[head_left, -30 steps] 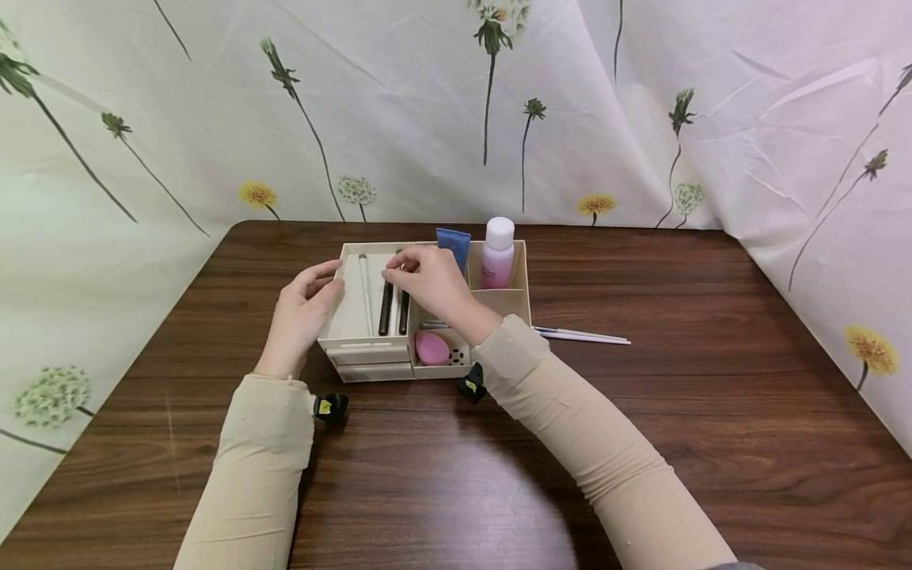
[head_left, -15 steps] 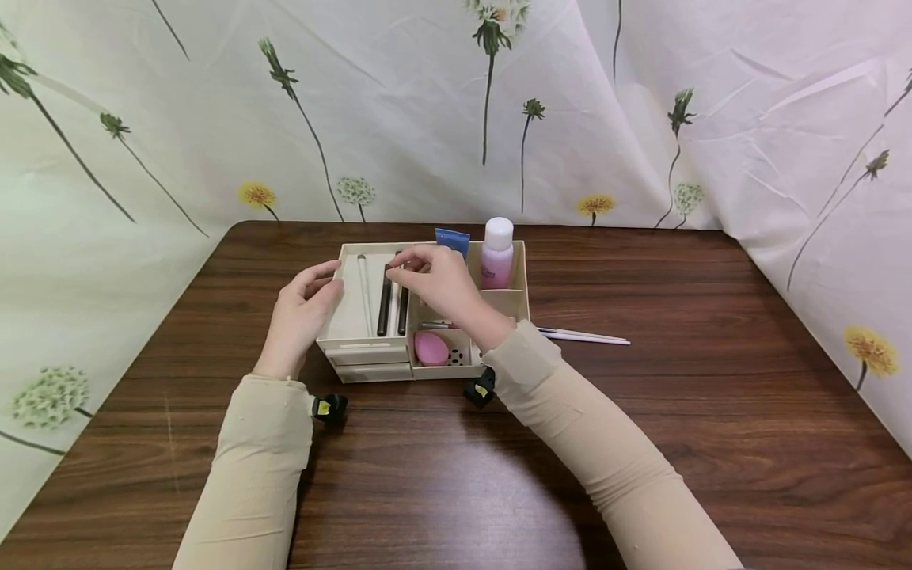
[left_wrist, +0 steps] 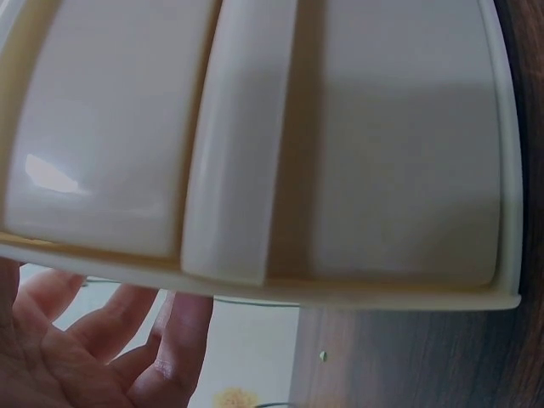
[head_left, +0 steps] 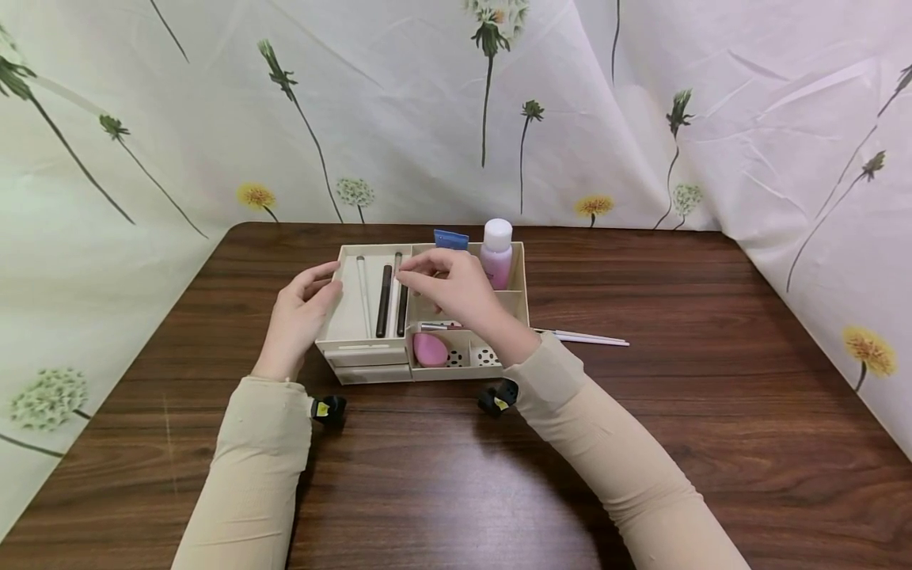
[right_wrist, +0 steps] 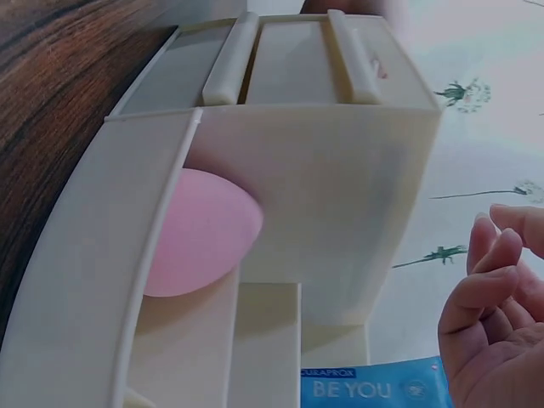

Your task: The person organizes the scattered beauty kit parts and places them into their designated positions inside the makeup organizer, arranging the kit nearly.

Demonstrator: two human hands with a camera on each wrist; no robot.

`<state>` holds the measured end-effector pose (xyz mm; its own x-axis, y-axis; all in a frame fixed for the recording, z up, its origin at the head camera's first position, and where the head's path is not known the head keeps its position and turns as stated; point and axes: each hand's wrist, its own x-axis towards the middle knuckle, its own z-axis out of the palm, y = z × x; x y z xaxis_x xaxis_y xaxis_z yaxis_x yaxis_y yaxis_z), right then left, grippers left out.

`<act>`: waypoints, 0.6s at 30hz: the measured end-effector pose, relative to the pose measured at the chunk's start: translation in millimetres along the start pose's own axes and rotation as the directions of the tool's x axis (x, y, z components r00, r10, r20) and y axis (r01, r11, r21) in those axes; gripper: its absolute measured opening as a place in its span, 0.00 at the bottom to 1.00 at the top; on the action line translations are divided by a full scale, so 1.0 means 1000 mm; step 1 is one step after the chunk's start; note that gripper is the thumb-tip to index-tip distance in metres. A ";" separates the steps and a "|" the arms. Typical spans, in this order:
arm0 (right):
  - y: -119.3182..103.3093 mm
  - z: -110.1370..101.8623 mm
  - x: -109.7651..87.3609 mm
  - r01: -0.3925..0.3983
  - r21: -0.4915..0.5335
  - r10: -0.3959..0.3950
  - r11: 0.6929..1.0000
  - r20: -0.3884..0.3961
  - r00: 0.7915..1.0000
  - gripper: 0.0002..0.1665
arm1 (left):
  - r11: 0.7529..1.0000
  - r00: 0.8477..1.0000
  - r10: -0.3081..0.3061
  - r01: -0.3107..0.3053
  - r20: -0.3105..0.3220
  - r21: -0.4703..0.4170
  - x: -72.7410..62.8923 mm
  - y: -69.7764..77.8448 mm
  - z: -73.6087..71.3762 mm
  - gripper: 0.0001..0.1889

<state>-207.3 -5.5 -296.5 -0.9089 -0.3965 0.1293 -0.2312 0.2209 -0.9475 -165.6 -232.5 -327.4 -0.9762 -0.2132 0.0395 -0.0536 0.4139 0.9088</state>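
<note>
A cream desktop organizer (head_left: 374,372) with drawers stands on the table. In its top-left tray lie a thin pale stick (head_left: 365,301) and two black pens, the left one (head_left: 384,301) and the right one (head_left: 403,313), with a slim dark-tipped stick (head_left: 397,261) between them. My left hand (head_left: 299,317) touches the organizer's left side with loosely bent fingers; its fingers (left_wrist: 183,348) show against the edge in the left wrist view. My right hand (head_left: 456,289) hovers over the tray, fingertips close to the right black pen's upper end. In the right wrist view this hand shows nothing between its fingers.
The organizer's right side holds a pink makeup sponge (head_left: 431,350), a blue tube (right_wrist: 374,387), a white-capped bottle with pink liquid (head_left: 496,261) and a metal-ferruled brush (head_left: 436,326). Thin pale sticks (head_left: 587,338) lie on the table at its right. A floral curtain (head_left: 399,111) hangs behind.
My right hand has moved slightly right, from the left black pen's upper end toward the right one, uncovering more of the left pen. The left hand stays in place.
</note>
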 end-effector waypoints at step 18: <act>0.005 -0.024 -0.034 0.043 0.103 -0.039 0.994 -0.040 0.998 0.11 | 1.000 1.000 -0.010 0.010 -0.003 -0.008 -0.001 0.000 0.001 0.26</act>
<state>-186.3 30.8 -298.8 -0.9122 -0.3691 0.1780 -0.2333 0.1108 -0.9661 -164.4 -231.6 -327.8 -0.9749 -0.2202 0.0322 -0.0612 0.4045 0.9125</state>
